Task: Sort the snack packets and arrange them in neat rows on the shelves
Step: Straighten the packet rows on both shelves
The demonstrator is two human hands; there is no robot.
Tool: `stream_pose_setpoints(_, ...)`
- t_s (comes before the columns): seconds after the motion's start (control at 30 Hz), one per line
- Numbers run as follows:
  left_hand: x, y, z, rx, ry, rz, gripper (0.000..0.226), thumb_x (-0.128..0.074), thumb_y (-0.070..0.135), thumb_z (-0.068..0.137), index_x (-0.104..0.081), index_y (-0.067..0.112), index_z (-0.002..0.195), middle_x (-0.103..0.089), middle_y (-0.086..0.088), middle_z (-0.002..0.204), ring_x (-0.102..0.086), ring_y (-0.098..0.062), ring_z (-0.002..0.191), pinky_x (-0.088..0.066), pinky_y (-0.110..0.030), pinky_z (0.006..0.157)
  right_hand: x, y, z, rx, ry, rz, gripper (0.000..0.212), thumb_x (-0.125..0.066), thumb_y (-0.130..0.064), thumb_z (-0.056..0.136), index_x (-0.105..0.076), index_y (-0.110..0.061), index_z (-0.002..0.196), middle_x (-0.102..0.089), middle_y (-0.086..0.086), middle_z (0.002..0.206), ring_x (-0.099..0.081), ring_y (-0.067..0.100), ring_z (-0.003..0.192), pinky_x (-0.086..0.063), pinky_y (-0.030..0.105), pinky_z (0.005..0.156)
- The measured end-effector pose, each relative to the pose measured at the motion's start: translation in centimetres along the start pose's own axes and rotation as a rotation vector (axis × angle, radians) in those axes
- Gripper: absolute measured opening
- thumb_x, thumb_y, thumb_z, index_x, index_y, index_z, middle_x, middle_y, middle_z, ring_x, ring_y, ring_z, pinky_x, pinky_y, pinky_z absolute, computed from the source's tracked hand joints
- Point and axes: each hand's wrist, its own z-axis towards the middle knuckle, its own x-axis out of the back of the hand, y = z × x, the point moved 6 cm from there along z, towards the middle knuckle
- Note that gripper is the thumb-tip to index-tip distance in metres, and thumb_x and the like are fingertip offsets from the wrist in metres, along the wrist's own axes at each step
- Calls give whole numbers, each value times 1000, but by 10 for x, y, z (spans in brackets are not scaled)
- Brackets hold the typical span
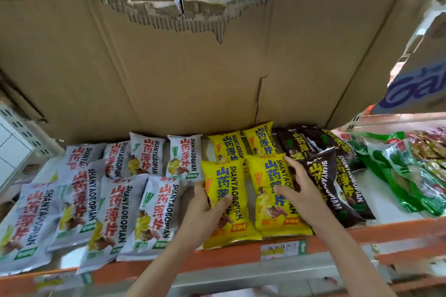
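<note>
The left hand (205, 210) grips the front-left yellow packet (225, 202), thumb curled over its face and fingers wrapped round its left edge. The right hand (295, 184) lies on the right side of the front-right yellow packet (272, 190); thumb and fingers are loosely bent against it, with the fingertips (288, 160) at the seam where it meets the dark brown packets (330, 176).

Taking that front-left yellow packet as the landmark: two more yellow packets (241, 146) lie just behind the front pair, partly tucked under them. To its left, white packets (113, 195) lie in two overlapping rows, the nearest one touching its left edge. To its right, past the second yellow one, the dark brown packets overlap each other at a slant, and beyond them lies a loose heap of green packets (407, 176).

All lie on a white shelf (395, 210) with an orange front lip (241, 257) carrying a price label (282, 249). The landmark packet's lower end overhangs that lip. Behind the rows, a torn cardboard sheet (193, 67) stands as the back wall, a narrow strip of bare shelf showing before it. Bare shelf also shows at the front, right of the brown packets.
</note>
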Motion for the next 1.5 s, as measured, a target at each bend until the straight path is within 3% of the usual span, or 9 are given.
stream_pose_setpoints(0.17,-15,-5,8,-90,-35,386,63,-58,44,87,-31,20,137,-40,0,124,-39,-14,116,-30,-22,89,-2,5,15,-40,-167,-475,69,-52,-35,93,-13,-24,149,-27,3,145,-44,21,120,-35,29,92)
stream_pose_setpoints(0.3,-2,8,1,-244,-2,529,59,-56,42,88,-33,21,138,-23,0,135,-27,-15,130,-25,-25,105,0,-7,34,67,-26,-538,62,-51,-37,93,-24,-19,146,-19,6,149,-20,24,139,-24,34,110)
stream_pose_setpoints(0.67,87,10,-15,-248,305,1065,49,-46,45,78,-54,22,120,-41,-9,133,-34,-37,125,-29,-51,100,-21,-25,80,82,-248,-683,57,-51,-40,93,-34,-21,144,-38,6,148,-38,24,133,-33,27,102)
stream_pose_setpoints(0.77,92,-17,-19,-43,180,1196,65,-49,51,85,-26,27,141,-12,-9,151,-9,-38,138,-7,-56,112,-36,-39,75,192,-139,-844,57,-50,-41,92,-36,-18,143,-28,8,152,-25,25,139,-26,37,112)
stream_pose_setpoints(0.87,75,-30,-21,31,5,1037,81,-50,52,87,-1,29,148,11,-5,154,2,-30,142,-11,-45,114,-83,-68,53,383,-186,-781,51,-47,-39,94,-38,-21,140,-22,2,153,-16,20,142,-21,42,114)
stream_pose_setpoints(1.07,96,1,-42,-368,321,865,42,-54,31,89,-50,19,129,-37,-6,139,-37,-26,127,-35,-35,100,-166,-95,9,604,-442,-788,47,-41,-41,96,-33,-33,142,-16,-6,156,-9,13,143,-9,39,115)
stream_pose_setpoints(1.23,184,-25,-36,-100,571,986,47,-36,45,89,-49,22,128,-30,-11,145,-17,-32,134,-18,-51,111,-197,-73,-11,580,-596,-871,59,-40,-64,87,-22,-49,142,3,-9,157,13,19,144,0,49,114)
stream_pose_setpoints(1.33,219,-46,-29,-57,507,1006,52,-29,49,90,-60,20,118,-37,-17,142,-39,-44,124,-35,-58,99,-207,-69,-12,534,-573,-878,60,-43,-64,86,-23,-49,141,7,-11,157,19,17,142,-5,52,114)
stream_pose_setpoints(1.5,234,-53,-36,-161,492,927,47,-66,-4,74,-62,14,116,-34,-16,143,-54,-39,109,-52,-48,81,-218,-65,-12,469,-518,-789,54,-45,-55,90,-29,-44,140,5,-12,156,18,14,142,-10,46,116)
